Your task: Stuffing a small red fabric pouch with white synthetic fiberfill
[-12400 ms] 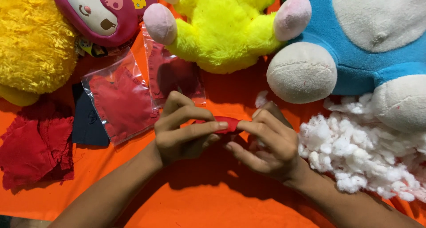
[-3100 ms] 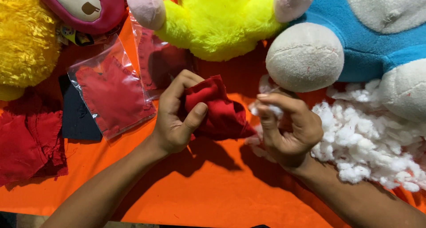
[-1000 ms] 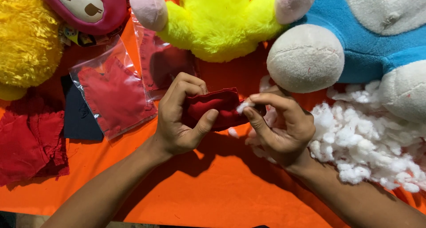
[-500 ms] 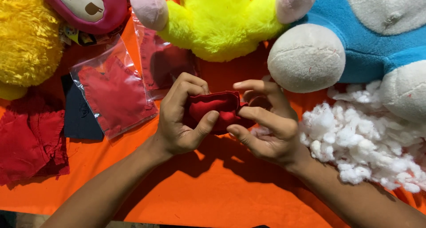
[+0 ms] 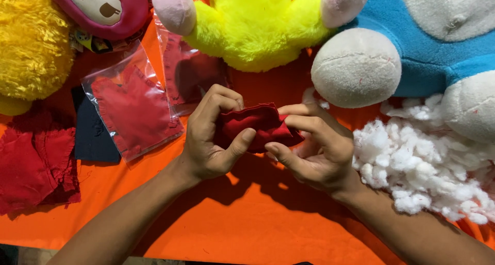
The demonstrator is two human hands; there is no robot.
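Orange cloth (image 5: 247, 229) covers the whole work surface, filling the frame edge to edge.

Blue and grey-white plush toy (image 5: 428, 43), upper right, largest item; its round pale foot sits just above the right hand. Bright yellow-green plush (image 5: 258, 22) with pink paws, top centre. Shaggy golden-yellow plush (image 5: 31, 43), upper left corner. Magenta plush with a pale face (image 5: 103, 10) between those two, partly cut off by the top edge.

Heap of white stuffing fibre (image 5: 428, 167), right of centre, spread on the cloth below the blue toy, just beside the right hand.

Two clear plastic bags holding red fabric: one (image 5: 131, 110) left of centre, tilted; the other (image 5: 188, 74) above the left hand, partly under the yellow-green plush. Dark navy fabric piece (image 5: 93, 136) tucked under the first bag's edge. Loose dark red fabric pieces (image 5: 36, 164), left edge.

Left hand (image 5: 211, 138), centre: fingers curled over the top and thumb pressed up from below, clamping a small red fabric pouch (image 5: 255, 126). Right hand (image 5: 317, 149): index finger and thumb closed on the pouch's right end. Pouch is held above the cloth at frame centre, between both hands, looking slightly plump.
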